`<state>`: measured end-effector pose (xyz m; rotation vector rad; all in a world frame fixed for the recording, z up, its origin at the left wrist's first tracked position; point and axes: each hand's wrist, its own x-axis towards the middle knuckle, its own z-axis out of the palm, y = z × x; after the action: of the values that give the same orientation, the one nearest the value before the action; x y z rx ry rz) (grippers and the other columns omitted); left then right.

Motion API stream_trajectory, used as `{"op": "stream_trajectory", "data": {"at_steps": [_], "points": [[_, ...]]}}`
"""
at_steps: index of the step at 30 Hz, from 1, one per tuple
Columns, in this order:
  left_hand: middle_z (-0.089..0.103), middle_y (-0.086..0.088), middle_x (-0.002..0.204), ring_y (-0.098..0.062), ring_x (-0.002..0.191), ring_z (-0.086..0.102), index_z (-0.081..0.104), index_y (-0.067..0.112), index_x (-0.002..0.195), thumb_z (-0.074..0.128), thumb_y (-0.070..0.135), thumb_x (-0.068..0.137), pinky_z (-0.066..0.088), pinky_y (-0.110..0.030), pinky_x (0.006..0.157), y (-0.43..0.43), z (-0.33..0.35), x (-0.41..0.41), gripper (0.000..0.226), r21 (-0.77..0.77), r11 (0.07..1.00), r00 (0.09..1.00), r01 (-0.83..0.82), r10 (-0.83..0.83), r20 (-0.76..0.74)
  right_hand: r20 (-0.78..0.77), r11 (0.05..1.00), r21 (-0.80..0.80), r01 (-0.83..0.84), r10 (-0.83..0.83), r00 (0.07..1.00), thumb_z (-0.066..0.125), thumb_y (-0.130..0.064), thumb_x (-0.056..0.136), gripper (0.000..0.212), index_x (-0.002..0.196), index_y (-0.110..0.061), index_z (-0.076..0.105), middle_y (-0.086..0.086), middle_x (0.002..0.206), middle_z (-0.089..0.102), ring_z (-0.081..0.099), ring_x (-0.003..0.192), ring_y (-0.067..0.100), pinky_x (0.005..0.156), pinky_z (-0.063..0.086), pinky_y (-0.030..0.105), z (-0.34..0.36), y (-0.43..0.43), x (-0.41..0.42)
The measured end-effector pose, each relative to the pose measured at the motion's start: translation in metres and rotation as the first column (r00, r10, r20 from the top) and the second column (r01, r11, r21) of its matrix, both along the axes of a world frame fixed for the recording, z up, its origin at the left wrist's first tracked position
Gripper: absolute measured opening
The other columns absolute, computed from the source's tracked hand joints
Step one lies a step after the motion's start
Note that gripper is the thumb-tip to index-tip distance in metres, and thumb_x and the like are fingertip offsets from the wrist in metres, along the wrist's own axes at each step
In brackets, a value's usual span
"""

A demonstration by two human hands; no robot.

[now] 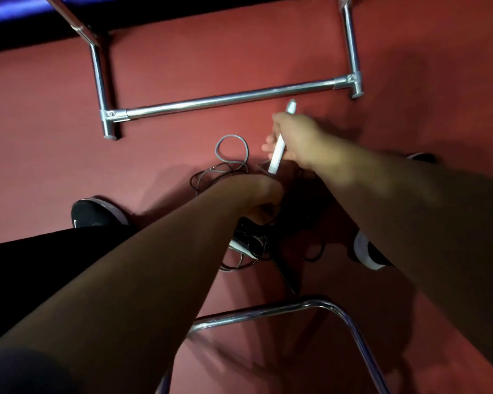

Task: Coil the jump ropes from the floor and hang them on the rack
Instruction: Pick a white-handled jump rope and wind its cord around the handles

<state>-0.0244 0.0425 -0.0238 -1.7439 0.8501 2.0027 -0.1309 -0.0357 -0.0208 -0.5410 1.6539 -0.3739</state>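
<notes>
Jump ropes [251, 245]: a loose tangle of thin cords lying on the floor between the person's feet, mostly glossy black, under and just in front of the left hand.
Left shoe [93, 213]: black upper with a white sole edge, flat on the floor left of the tangle.
Floor [182, 66]: dull red, smooth and matt.
Rack base [228, 99]: round, shiny metal tubes; one long crossbar joined by clamp fittings to an upright at each end, beyond the ropes.
Grey cord [231, 150]: a thin round loop at the far edge of the tangle, overlapping a black cord loop [199, 177].
Left hand [259, 200]: knuckles up, fingers curled down round the black cords of the pile.
White handle [276, 157]: a slim, smooth stick shape, tilted, its tapered grey tip pointing toward the crossbar.
Right hand [299, 137]: wrapped round the middle of the white handle, raised above the floor; motion-blurred.
Right shoe [367, 251]: black and white, partly hidden by the right forearm.
Chrome tube [310, 304]: a polished bent bar with a rounded corner, nearest the camera.
</notes>
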Motion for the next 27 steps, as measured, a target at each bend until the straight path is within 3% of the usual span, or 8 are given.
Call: {"op": "stream_trajectory", "data": {"at_steps": [3, 6, 10, 12, 15, 20, 24, 27], "points": [[0.067, -0.009, 0.096, -0.024, 0.084, 0.064, 0.066, 0.012, 0.111, 0.059, 0.033, 0.101, 0.055, -0.031, 0.081, -0.009, 0.024, 0.017, 0.025, -0.06, 0.995, 0.996, 0.085, -0.084, 0.016, -0.01, 0.996, -0.05, -0.072, 0.071, 0.997, 0.052, -0.035, 0.107, 0.027, 0.085, -0.02, 0.052, 0.0, 0.068, 0.051, 0.052, 0.043, 0.015, 0.053, 0.055, 0.029, 0.045, -0.023, 0.012], [0.067, -0.004, 0.1, -0.02, 0.086, 0.065, 0.066, 0.02, 0.109, 0.074, 0.055, 0.089, 0.054, -0.035, 0.085, -0.02, 0.044, 0.028, 0.04, -0.309, 0.951, 0.998, -0.022, 0.041, 0.056, -0.067, 0.962, -0.087, -0.258, 0.252, 0.965, 0.054, -0.033, 0.104, 0.024, 0.083, -0.021, 0.052, -0.004, 0.06, 0.04, 0.033, 0.035, 0.01, 0.045, 0.034, 0.019, 0.1, -0.034, 0.02], [0.054, 0.002, 0.144, -0.018, 0.126, 0.056, 0.03, 0.027, 0.162, 0.083, 0.034, 0.088, 0.047, -0.02, 0.093, -0.026, 0.098, 0.029, 0.091, -0.542, 0.824, 0.984, -0.164, 0.102, -0.144, -0.257, 0.817, -0.263, -0.513, 0.453, 0.854, 0.062, -0.033, 0.096, 0.022, 0.08, -0.018, 0.062, 0.001, 0.054, 0.045, 0.038, 0.036, 0.016, 0.045, 0.036, 0.022, 0.18, -0.03, 0.038], [0.057, 0.0, 0.129, -0.015, 0.11, 0.055, 0.037, 0.021, 0.158, 0.079, 0.01, 0.09, 0.05, -0.017, 0.076, -0.029, 0.12, 0.024, 0.081, -0.548, 0.807, 0.97, -0.221, 0.124, -0.209, -0.355, 0.708, -0.371, -0.601, 0.49, 0.796, 0.064, -0.031, 0.096, 0.024, 0.077, -0.017, 0.065, 0.003, 0.049, 0.048, 0.042, 0.033, 0.019, 0.04, 0.036, 0.022, 0.224, -0.021, 0.043], [0.069, -0.014, 0.123, -0.019, 0.094, 0.059, 0.059, 0.02, 0.14, 0.078, 0.008, 0.089, 0.051, -0.028, 0.083, -0.034, 0.158, 0.02, 0.055, -0.655, 0.755, 0.999, -0.033, 0.029, -0.017, -0.507, 0.577, -0.485, -0.657, 0.427, 0.749, 0.064, -0.033, 0.097, 0.029, 0.073, -0.018, 0.066, -0.006, 0.04, 0.048, 0.044, 0.029, 0.013, 0.034, 0.034, 0.02, 0.288, -0.006, 0.043], [0.079, -0.004, 0.108, -0.021, 0.098, 0.077, 0.075, 0.01, 0.115, 0.07, 0.021, 0.096, 0.062, -0.036, 0.091, -0.037, 0.254, 0.043, 0.023, -0.62, 0.706, 0.939, 0.342, -0.244, 0.241, -0.454, 0.584, -0.695, -0.418, 0.094, 0.886, 0.062, -0.033, 0.094, 0.029, 0.081, -0.008, 0.069, -0.009, 0.039, 0.046, 0.044, 0.039, 0.013, 0.048, 0.04, 0.028, 0.363, 0.007, 0.029], [0.076, -0.016, 0.086, -0.018, 0.059, 0.07, 0.067, -0.007, 0.11, 0.059, 0.014, 0.106, 0.062, -0.031, 0.062, -0.041, 0.339, 0.066, 0.022, -0.757, 0.632, 0.986, -0.166, 0.081, -0.148, -0.298, 0.655, -0.731, -0.193, -0.052, 0.953, 0.058, -0.026, 0.091, 0.021, 0.077, -0.015, 0.068, -0.007, 0.04, 0.047, 0.051, 0.046, 0.025, 0.047, 0.046, 0.032, 0.391, 0.021, 0.016], [0.076, -0.014, 0.077, -0.019, 0.062, 0.069, 0.064, -0.008, 0.109, 0.06, 0.018, 0.106, 0.062, -0.029, 0.062, -0.038, 0.404, 0.077, 0.027, -0.707, 0.428, 0.825, -0.563, 0.245, -0.508, -0.274, 0.76, -0.617, -0.205, 0.037, 0.961, 0.058, -0.022, 0.092, 0.014, 0.084, -0.013, 0.066, 0.002, 0.054, 0.049, 0.048, 0.045, 0.024, 0.045, 0.043, 0.029, 0.382, 0.039, 0.016]]}}
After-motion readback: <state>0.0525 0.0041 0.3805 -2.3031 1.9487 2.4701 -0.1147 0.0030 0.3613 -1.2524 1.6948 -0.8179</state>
